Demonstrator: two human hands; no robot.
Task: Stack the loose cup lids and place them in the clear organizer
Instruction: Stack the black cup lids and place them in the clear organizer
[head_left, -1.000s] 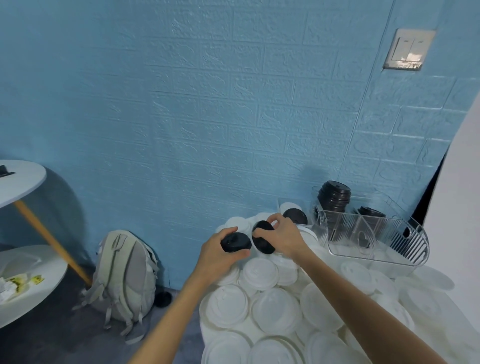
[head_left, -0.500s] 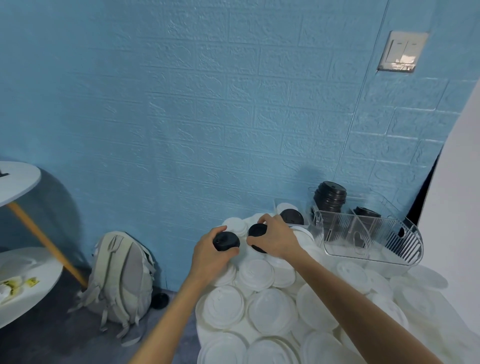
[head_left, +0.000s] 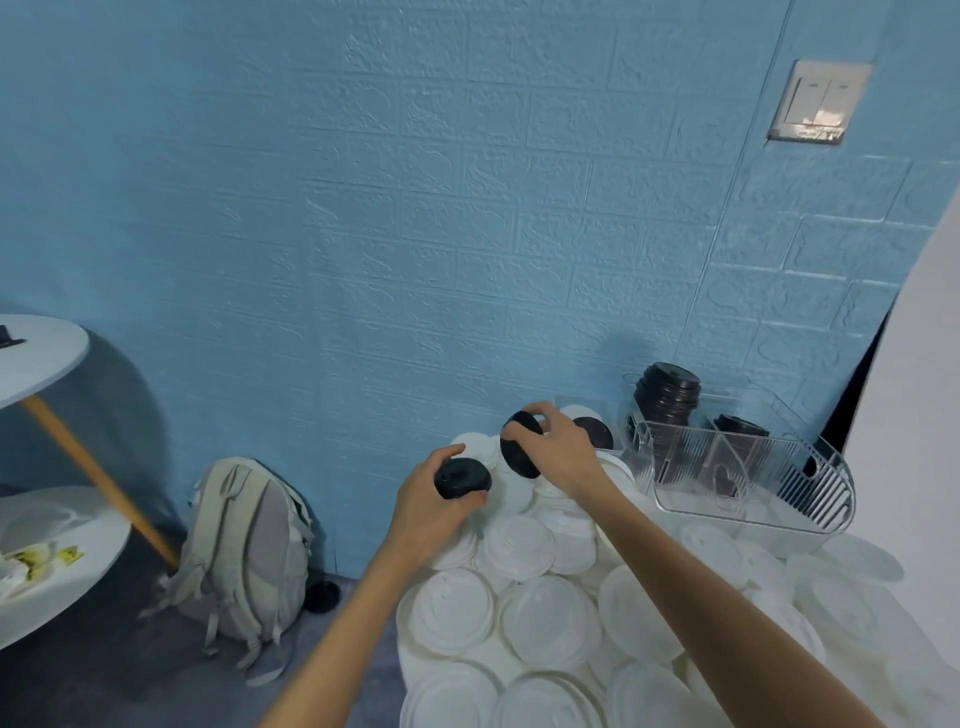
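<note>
A: Black cup lids, two of them, held above the white pile. Left hand (head_left: 434, 501) curled around one black lid (head_left: 462, 479), lying almost flat in the grip.

B: And the right hand (head_left: 558, 457)?

A: Pinching a second black lid (head_left: 519, 444), tilted up on its edge, fingers on the rim. Both lids close together, apart by a small gap.

B: Below the hands?

A: Many loose white lids (head_left: 540, 613), overlapping, covering the worktop from the near edge up to the wall. One more black lid (head_left: 595, 432) lying on the pile just behind the right hand.

B: Clear organizer (head_left: 748, 483)?

A: To the right of the hands, near the wall, standing on the pile. Tall stack of black lids (head_left: 667, 397) in its back compartment, a lower dark stack (head_left: 737, 426) beside it.

B: Elsewhere in the head view?

A: Grey backpack (head_left: 249, 551) on the floor against the blue brick wall (head_left: 415, 208). White round table (head_left: 36, 358) with a wooden leg at far left. Light switch (head_left: 815, 101) high on the right.
</note>
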